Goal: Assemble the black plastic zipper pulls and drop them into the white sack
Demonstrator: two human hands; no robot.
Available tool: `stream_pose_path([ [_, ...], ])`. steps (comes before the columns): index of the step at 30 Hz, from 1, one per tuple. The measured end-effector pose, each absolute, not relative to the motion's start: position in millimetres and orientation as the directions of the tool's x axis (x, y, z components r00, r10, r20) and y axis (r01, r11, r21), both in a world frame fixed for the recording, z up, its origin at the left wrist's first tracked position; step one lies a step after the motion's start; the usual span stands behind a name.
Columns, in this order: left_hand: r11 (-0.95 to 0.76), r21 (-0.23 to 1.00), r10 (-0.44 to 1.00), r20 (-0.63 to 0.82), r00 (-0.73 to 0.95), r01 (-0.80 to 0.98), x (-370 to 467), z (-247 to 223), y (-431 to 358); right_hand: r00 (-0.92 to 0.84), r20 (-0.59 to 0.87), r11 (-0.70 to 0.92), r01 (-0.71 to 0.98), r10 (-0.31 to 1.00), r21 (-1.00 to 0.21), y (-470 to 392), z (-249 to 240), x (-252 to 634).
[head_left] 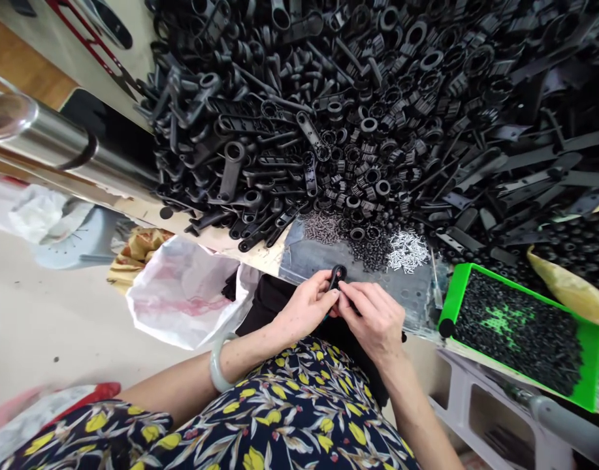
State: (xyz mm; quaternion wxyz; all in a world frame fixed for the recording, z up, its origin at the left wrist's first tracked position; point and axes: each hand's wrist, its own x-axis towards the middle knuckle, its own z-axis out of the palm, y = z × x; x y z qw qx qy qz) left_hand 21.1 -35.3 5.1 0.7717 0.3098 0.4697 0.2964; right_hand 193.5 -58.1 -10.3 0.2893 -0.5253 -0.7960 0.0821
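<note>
Near the table's front edge, my left hand grips a small black plastic lever with a ring-shaped end. My right hand meets it there, thumb and forefinger pinched against the lever; whatever tiny part those fingertips hold is hidden. Just beyond my hands lie small heaps on a grey mat: brownish springs or screws, tiny dark pieces and silvery pins. Behind them spreads a big pile of black levers and toothed black rings.
To the right stands a green tray of small black pieces, with flat black strips behind it. A white bag hangs open below the table's left edge. A steel cylinder lies at the left, and a screwdriver-like tool rests by the mat.
</note>
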Motion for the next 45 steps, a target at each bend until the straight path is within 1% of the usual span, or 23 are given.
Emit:
stream_pose_path([
  [3, 0.624, 0.757, 0.757, -0.527, 0.386, -0.192, 21.6, 5.2, -37.0, -0.283, 0.382, 0.429, 0.819, 0.88, -0.381, -61.3, -10.1, 191.6],
  [6, 0.614, 0.764, 0.763, -0.512, 0.394, -0.196, 21.1, 3.0, -38.3, -0.263, 0.384, 0.406, 0.838, 0.885, -0.365, -64.1, -11.2, 189.6],
  [11, 0.587, 0.794, 0.774, -0.493, 0.396, -0.157, 20.8, -0.7, -40.1, -0.228, 0.418, 0.382, 0.862, 0.879, -0.333, -66.5, -9.7, 185.0],
  [18, 0.561, 0.822, 0.781, -0.488, 0.389, -0.097, 22.1, 2.0, -42.2, -0.247, 0.404, 0.38, 0.878, 0.881, -0.291, -70.1, -9.1, 186.2],
  [23, 0.563, 0.817, 0.787, -0.485, 0.381, -0.123, 23.0, -1.6, -45.3, -0.25, 0.39, 0.38, 0.874, 0.886, -0.303, -73.0, -12.6, 187.8],
  [29, 0.546, 0.833, 0.791, -0.479, 0.38, -0.088, 22.7, -1.0, -45.0, -0.266, 0.392, 0.402, 0.859, 0.881, -0.319, -73.5, -13.9, 189.0],
  [35, 0.532, 0.842, 0.802, -0.466, 0.374, -0.092, 22.5, -2.1, -45.4, -0.302, 0.382, 0.437, 0.832, 0.873, -0.341, -69.3, -9.7, 193.4],
  [41, 0.535, 0.837, 0.801, -0.457, 0.387, -0.119, 22.4, -3.4, -45.0, -0.328, 0.318, 0.429, 0.839, 0.89, -0.336, -61.3, 0.8, 193.8],
  [45, 0.551, 0.821, 0.792, -0.459, 0.401, -0.148, 22.2, -2.5, -44.2, -0.343, 0.305, 0.436, 0.837, 0.888, -0.33, -55.8, 4.1, 196.0],
])
